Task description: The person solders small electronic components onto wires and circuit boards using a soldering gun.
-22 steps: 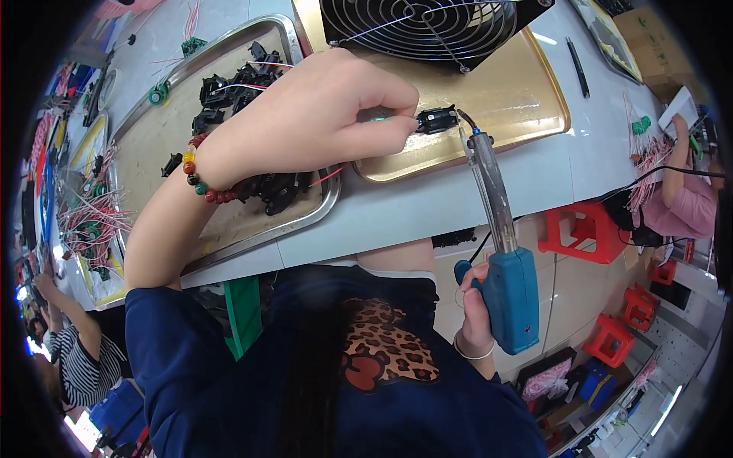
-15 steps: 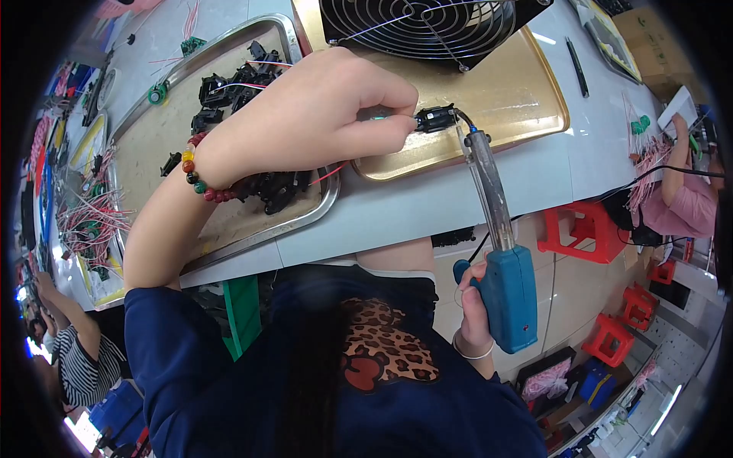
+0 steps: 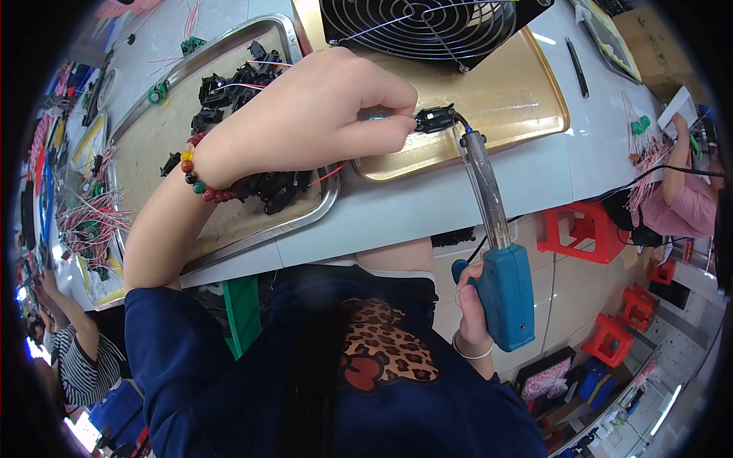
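My left hand (image 3: 313, 114) pinches a small black connector (image 3: 434, 120) between thumb and fingers, over the near edge of a gold metal tray (image 3: 527, 99). A bead bracelet (image 3: 198, 174) circles that wrist. My right hand (image 3: 472, 309) grips the blue handle of a soldering gun (image 3: 508, 294), held low by my lap. Its long clear barrel rises so that the tip touches the black connector.
A silver tray (image 3: 305, 214) at left holds several black connectors with red wires. A black wire-grille fan (image 3: 427, 27) stands on the gold tray. Red stools (image 3: 580, 229) stand below the table. A person in pink sits at far right, another at lower left.
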Available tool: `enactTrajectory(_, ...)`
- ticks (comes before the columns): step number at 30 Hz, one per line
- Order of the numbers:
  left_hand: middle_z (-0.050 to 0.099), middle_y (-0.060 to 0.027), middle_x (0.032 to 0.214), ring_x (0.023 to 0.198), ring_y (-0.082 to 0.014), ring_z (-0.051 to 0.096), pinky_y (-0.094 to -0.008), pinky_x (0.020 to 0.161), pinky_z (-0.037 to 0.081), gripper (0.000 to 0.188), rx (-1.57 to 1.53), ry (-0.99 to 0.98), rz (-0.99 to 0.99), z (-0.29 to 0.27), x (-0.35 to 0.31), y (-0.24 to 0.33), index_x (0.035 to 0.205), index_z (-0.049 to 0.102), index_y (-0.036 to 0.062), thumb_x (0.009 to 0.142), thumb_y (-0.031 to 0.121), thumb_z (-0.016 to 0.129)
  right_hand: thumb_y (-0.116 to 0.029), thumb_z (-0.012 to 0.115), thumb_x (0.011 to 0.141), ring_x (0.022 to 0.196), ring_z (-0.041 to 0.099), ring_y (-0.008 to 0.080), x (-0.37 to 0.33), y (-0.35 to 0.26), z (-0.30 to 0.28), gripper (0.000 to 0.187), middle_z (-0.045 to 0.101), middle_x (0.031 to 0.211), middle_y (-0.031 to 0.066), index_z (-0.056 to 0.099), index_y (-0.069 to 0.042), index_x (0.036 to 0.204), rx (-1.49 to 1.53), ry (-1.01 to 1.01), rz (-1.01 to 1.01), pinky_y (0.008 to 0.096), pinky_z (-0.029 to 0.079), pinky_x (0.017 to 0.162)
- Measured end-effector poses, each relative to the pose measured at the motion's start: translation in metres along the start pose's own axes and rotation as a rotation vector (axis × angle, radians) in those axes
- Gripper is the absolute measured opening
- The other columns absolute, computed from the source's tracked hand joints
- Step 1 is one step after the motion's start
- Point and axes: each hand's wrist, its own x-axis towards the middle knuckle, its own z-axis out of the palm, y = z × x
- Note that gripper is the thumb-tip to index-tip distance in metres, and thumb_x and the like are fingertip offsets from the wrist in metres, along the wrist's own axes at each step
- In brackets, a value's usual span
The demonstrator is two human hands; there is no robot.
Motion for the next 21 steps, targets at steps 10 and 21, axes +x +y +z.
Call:
enactTrajectory(10,0.051,-0.0096,0.059,0.052,-0.0211,0.047,-0.0305,0.052,0.041,0.025,-0.019,-0.015,-0.024,-0.002,0.0,0.002,0.071,0.055,-0.001,0.087,0.018,0.056,-0.005,0.064,0.071,0.067,0.056,0.0199,0.008,-0.013,0.004,0.023,0.06,0.078,0.0089,0.064,0.0,0.093,0.085,-0.015,0.083,0.0289,0.044,0.061)
enactTrajectory(21,0.052,-0.0091,0.059,0.053,-0.0188,0.048,-0.0294,0.054,0.042,0.025,-0.056,-0.052,-0.06,-0.003,0.0,0.001,0.072,0.055,-0.0017,0.087,0.018,0.056,-0.025,0.071,0.078,0.071,0.059,0.0162,-0.007,-0.008,0.002,0.045,0.06,0.106,0.0153,0.055,0.004,0.108,0.334,0.029,0.241,0.0266,0.048,0.063)
